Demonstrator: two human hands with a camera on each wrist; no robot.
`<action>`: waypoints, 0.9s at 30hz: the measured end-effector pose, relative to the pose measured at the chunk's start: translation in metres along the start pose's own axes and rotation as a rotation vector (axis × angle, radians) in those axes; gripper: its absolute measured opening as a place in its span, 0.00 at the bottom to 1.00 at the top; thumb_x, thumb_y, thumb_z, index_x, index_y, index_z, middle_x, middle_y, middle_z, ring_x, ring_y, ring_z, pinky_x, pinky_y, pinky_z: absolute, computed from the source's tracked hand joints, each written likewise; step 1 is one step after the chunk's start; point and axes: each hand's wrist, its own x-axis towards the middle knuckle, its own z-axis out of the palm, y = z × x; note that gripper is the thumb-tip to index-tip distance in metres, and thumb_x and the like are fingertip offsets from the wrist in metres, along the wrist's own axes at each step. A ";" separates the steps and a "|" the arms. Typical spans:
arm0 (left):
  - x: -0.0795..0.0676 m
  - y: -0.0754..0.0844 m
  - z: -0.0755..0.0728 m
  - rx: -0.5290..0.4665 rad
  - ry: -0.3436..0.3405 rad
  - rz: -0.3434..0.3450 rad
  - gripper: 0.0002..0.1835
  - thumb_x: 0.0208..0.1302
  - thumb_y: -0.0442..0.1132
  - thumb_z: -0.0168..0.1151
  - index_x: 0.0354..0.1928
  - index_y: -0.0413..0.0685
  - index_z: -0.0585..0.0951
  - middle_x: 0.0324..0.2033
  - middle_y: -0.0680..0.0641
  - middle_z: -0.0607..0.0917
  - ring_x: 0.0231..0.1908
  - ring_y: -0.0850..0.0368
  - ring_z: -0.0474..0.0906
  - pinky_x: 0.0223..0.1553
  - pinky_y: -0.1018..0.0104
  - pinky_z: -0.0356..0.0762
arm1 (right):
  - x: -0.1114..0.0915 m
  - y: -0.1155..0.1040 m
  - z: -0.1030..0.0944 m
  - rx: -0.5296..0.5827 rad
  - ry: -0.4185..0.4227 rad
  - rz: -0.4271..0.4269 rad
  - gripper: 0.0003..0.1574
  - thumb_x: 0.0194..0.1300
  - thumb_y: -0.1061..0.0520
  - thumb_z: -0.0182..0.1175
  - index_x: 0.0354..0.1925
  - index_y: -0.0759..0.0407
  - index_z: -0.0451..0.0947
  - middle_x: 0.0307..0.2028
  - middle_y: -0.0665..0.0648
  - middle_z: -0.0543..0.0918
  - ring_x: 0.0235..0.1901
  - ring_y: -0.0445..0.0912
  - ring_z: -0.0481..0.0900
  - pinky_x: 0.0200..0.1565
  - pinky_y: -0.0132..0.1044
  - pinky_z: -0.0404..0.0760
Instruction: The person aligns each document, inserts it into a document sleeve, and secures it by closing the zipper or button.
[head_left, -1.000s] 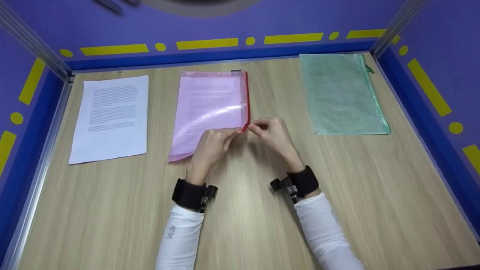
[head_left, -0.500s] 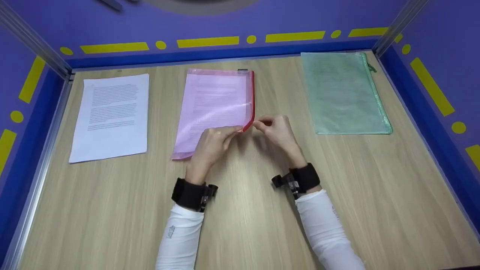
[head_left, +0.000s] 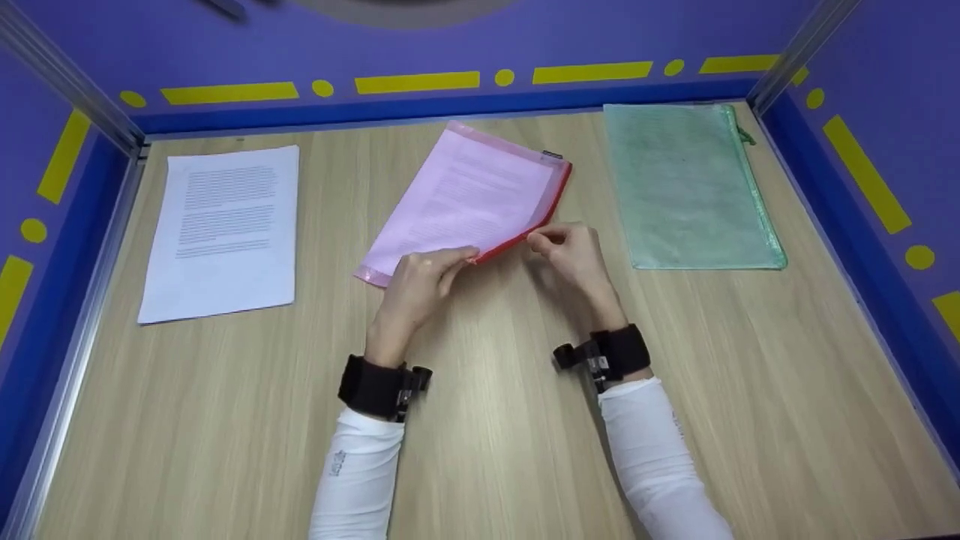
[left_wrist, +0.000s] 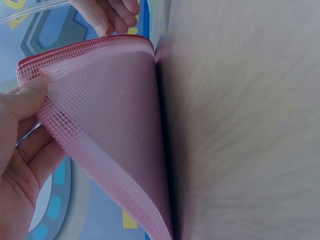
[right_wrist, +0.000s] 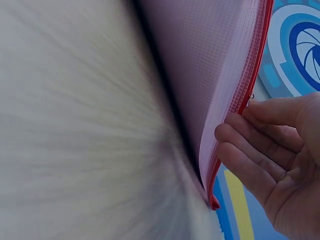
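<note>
A pink mesh zip pouch [head_left: 480,180] with printed sheets inside lies slanted on the table, its near edge lifted. My left hand [head_left: 416,289] pinches the pouch's near corner between thumb and fingers, as the left wrist view shows with the left hand [left_wrist: 22,150]. Along the red zip, my right hand [head_left: 574,255] is partway up the edge. In the right wrist view, the right hand [right_wrist: 272,145] pinches the small zipper pull [right_wrist: 251,98] between thumb and forefinger; the fingers largely hide the pull.
To the left lies a stack of printed paper [head_left: 225,232]. A green mesh zip pouch [head_left: 690,187] lies flat on the right. Purple and blue walls with yellow marks [head_left: 416,82] border the wooden table [head_left: 480,435] at the back and sides.
The pink pouch has turned clockwise, its far end swinging right. My right hand has moved right and slightly away along the zip, widening the gap from the left hand, which stays at the corner.
</note>
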 end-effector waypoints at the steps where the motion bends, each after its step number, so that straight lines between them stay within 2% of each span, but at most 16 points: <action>1: 0.000 0.000 -0.001 -0.002 -0.004 -0.005 0.11 0.66 0.33 0.62 0.48 0.44 0.87 0.43 0.45 0.91 0.44 0.51 0.89 0.48 0.62 0.85 | 0.000 0.001 0.000 0.008 0.004 0.009 0.12 0.66 0.57 0.64 0.44 0.62 0.87 0.40 0.61 0.89 0.39 0.47 0.85 0.45 0.36 0.83; 6: -0.001 -0.003 -0.005 -0.009 -0.008 -0.019 0.11 0.66 0.32 0.62 0.48 0.42 0.87 0.43 0.45 0.90 0.45 0.51 0.88 0.48 0.63 0.85 | 0.002 0.001 -0.001 0.022 0.011 0.026 0.12 0.66 0.57 0.64 0.43 0.63 0.87 0.40 0.61 0.88 0.39 0.47 0.85 0.44 0.35 0.83; 13: -0.002 -0.006 -0.009 -0.004 0.036 -0.029 0.10 0.66 0.33 0.62 0.46 0.41 0.87 0.40 0.44 0.91 0.41 0.52 0.89 0.44 0.61 0.86 | 0.005 0.005 -0.004 -0.012 0.052 0.027 0.13 0.65 0.57 0.65 0.43 0.64 0.87 0.40 0.62 0.89 0.37 0.46 0.85 0.41 0.32 0.81; 19: -0.001 -0.007 -0.013 0.013 0.040 -0.048 0.10 0.67 0.33 0.62 0.47 0.40 0.87 0.40 0.43 0.91 0.41 0.51 0.89 0.43 0.60 0.86 | 0.007 0.005 -0.009 0.015 0.058 0.122 0.12 0.66 0.56 0.64 0.45 0.62 0.87 0.41 0.60 0.88 0.39 0.46 0.84 0.43 0.34 0.82; 27: -0.002 -0.011 -0.020 0.026 0.066 -0.074 0.09 0.66 0.30 0.61 0.45 0.38 0.87 0.39 0.42 0.91 0.41 0.49 0.89 0.44 0.59 0.86 | 0.009 0.008 -0.013 0.048 0.083 0.160 0.13 0.66 0.57 0.65 0.45 0.62 0.86 0.42 0.61 0.88 0.40 0.47 0.83 0.43 0.32 0.80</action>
